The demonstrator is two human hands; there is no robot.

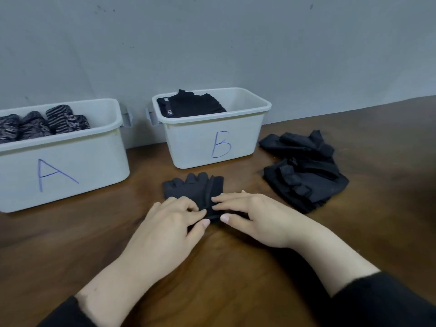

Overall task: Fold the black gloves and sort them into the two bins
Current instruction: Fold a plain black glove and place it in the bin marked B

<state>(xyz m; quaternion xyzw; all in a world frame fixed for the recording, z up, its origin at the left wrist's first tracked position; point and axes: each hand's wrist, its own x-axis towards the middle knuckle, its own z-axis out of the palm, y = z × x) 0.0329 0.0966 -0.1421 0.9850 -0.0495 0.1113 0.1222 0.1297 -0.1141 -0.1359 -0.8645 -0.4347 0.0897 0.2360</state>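
Centre frame: left hand (169, 223) and right hand (250, 218) both pinched near edge of flat black fingerless fabric glove (188, 190), fingers curled, on brown wooden table (70, 244).

We see a plain black glove (188, 188) on the dark brown wood-grain surface (236, 267). Both bins are off-white with blue letters: bin A (70, 156) holds black-and-grey striped gloves (44, 125), bin B (193, 142) plain black ones (191, 105). The wall (212, 43) is grey.

bin A (70, 147) left of bin B (247, 128), glove (188, 187) before B
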